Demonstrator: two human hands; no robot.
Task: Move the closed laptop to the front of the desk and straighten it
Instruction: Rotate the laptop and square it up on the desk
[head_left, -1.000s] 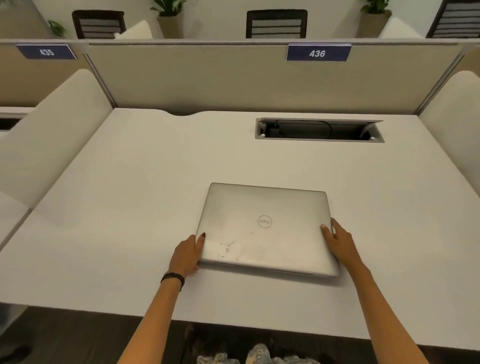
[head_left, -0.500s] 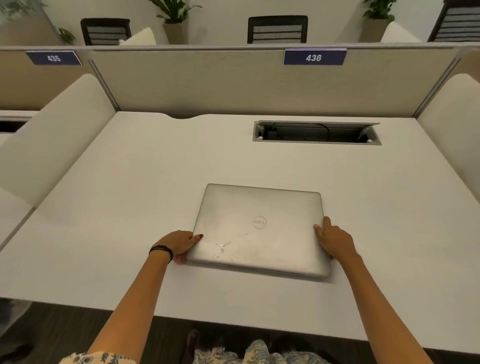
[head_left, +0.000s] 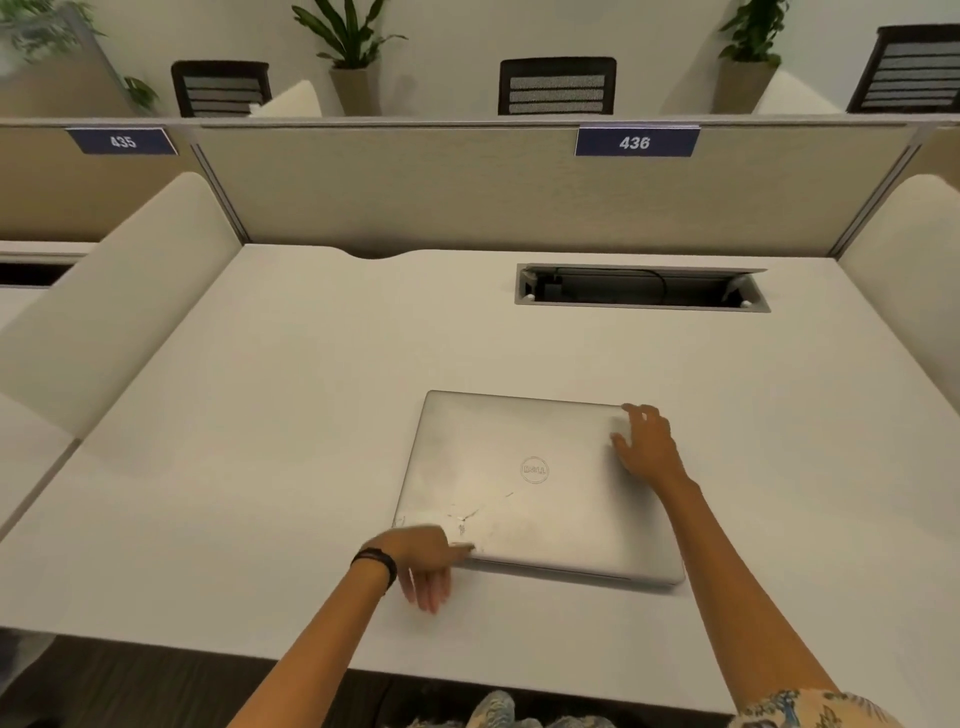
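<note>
A closed silver laptop (head_left: 535, 483) with a round logo and scuffs on its lid lies flat on the white desk (head_left: 291, 415), a little right of centre and a short way back from the front edge. It sits slightly skewed to that edge. My left hand (head_left: 426, 561), with a dark band on the wrist, is at the laptop's near-left corner; its thumb side is against the edge and its fingers hang down onto the desk. My right hand (head_left: 644, 441) grips the far-right corner, fingers curled around it.
An open cable box (head_left: 641, 288) is sunk into the desk at the back right. A beige partition (head_left: 415, 192) labelled 436 closes the back. Cream side dividers (head_left: 104, 291) (head_left: 904, 260) flank the desk. Chairs and plants stand beyond.
My right hand has slid from the laptop's near-right edge up to its far-right corner. My left hand has dropped to the near-left corner. The laptop has barely shifted.
</note>
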